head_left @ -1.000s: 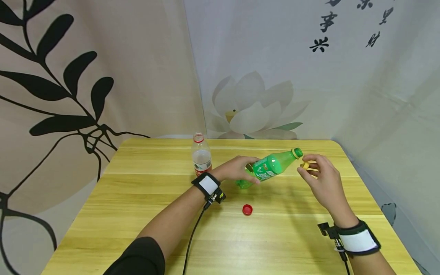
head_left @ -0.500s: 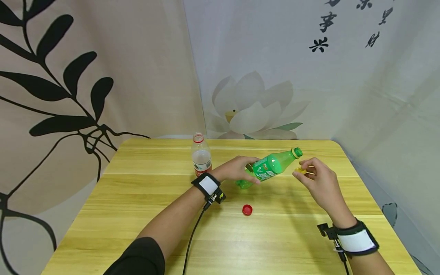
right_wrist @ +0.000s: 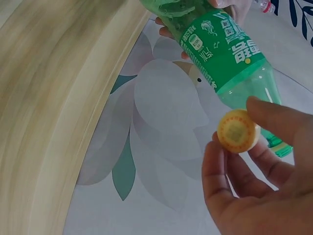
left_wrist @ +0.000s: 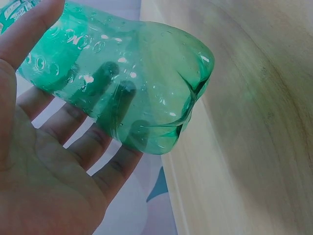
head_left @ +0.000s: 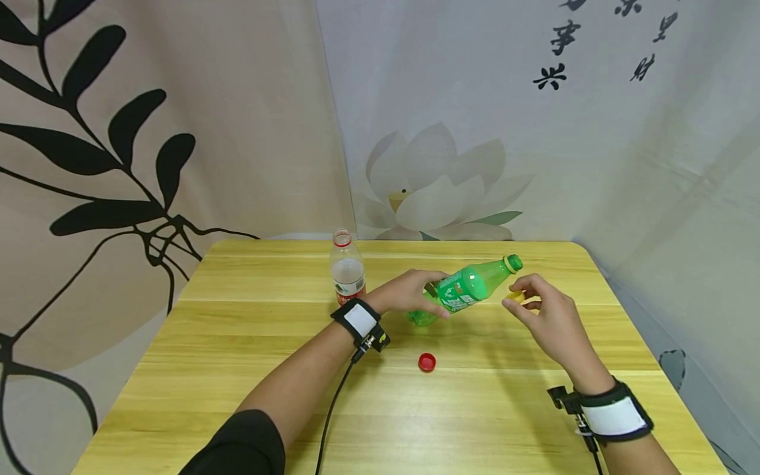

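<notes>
A green plastic bottle (head_left: 466, 287) with a green label tilts up to the right, its neck uncapped. My left hand (head_left: 411, 291) grips it near the base; in the left wrist view the fingers show through the clear green bottom (left_wrist: 122, 78). Between thumb and fingers my right hand (head_left: 549, 320) pinches a yellow bottle cap (head_left: 518, 297), just below and right of the bottle's mouth. The right wrist view shows the flat face of that cap (right_wrist: 238, 131) with orange print around its edge. A red bottle cap (head_left: 427, 362) lies on the table in front of the left hand.
Upright behind the left wrist stands a clear bottle (head_left: 348, 267) with a red neck ring and no cap. The wooden table (head_left: 237, 369) ends at a printed curtain (head_left: 451, 99). A black cable (head_left: 330, 415) trails from the left wrist strap over the tabletop.
My right hand has moved slightly left and down with the yellow cap, from beside the bottle's mouth to just below it. The left hand, green bottle and red cap stay in place.
</notes>
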`<state>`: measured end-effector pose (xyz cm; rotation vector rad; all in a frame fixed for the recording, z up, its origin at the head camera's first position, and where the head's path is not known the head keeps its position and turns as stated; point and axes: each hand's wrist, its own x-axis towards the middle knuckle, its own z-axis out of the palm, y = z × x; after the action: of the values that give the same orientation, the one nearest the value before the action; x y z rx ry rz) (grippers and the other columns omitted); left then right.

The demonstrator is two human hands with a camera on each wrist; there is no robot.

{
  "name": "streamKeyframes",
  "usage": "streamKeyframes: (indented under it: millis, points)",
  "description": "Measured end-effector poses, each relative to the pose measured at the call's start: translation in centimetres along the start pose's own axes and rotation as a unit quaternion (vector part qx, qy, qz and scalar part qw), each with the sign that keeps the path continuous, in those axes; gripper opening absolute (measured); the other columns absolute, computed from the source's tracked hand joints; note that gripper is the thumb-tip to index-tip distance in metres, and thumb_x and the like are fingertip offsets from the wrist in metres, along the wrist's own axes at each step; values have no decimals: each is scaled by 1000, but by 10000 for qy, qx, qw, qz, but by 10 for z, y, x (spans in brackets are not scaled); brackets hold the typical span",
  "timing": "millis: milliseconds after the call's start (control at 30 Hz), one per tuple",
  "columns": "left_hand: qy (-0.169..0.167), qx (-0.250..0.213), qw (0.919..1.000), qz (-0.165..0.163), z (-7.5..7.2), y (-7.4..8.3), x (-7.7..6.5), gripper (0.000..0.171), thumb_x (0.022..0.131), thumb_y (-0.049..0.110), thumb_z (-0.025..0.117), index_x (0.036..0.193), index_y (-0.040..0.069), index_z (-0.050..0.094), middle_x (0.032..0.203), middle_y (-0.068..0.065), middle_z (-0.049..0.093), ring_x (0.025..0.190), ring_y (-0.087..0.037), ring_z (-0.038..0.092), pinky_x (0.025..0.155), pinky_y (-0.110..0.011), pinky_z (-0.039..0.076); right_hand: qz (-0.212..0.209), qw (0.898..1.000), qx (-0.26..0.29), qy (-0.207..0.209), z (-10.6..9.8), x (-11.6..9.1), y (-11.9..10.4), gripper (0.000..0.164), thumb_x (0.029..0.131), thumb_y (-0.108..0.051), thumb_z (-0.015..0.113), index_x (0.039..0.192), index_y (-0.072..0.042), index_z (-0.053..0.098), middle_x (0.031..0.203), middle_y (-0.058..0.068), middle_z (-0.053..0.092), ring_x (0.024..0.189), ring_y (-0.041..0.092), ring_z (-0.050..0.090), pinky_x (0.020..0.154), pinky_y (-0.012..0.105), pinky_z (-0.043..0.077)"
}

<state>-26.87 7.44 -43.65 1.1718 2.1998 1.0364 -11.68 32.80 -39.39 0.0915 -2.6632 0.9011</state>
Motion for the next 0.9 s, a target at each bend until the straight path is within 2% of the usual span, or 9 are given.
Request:
streamKeyframes:
  millis: [167, 300, 467, 700, 900]
  points:
    - [15, 34, 10000, 8, 1, -1, 0, 71, 87, 36, 86, 148, 17, 56, 121, 6, 69, 117, -16, 62, 103, -37, 53, 29, 9996, -41, -278, -2, 0, -1, 22, 93, -8, 78, 112, -4, 66, 104, 13, 69, 97, 31, 67, 84, 49, 61]
    - [23, 71, 10000, 6, 1, -2, 1, 71, 87, 36, 86, 148, 17, 55, 121, 7, 69, 117, -16, 62, 100, -33, 53, 42, 9987, 14, -507, -3, -1, -1, 23, 94, -7, 77, 113, -4, 65, 110, 15, 68, 101, 33, 65, 87, 52, 60]
    - [32, 60, 10000, 30, 1, -3, 1, 72, 87, 38, 86, 148, 16, 55, 121, 7, 69, 117, -18, 63, 101, -34, 53, 13, 9972, 31, -746, -3, -1, 1, 26, 95, -6, 76, 119, -4, 67, 115, 16, 68, 105, 33, 62, 90, 53, 59]
    - [9, -28, 10000, 57, 2, -3, 1, 70, 87, 37, 86, 146, 17, 56, 120, 7, 69, 114, -11, 62, 100, -30, 52, -54, 9936, -166, -1116, -1, -2, 4, 29, 98, -7, 71, 126, -2, 69, 121, 18, 67, 111, 39, 65, 92, 57, 57]
    - [28, -5, 10000, 48, 1, -4, 2, 71, 87, 37, 86, 147, 17, 55, 120, 7, 69, 116, -15, 63, 98, -30, 53, -50, 9909, -215, -1331, 0, -2, 4, 27, 97, -7, 71, 123, -2, 71, 120, 17, 66, 111, 40, 66, 92, 57, 57]
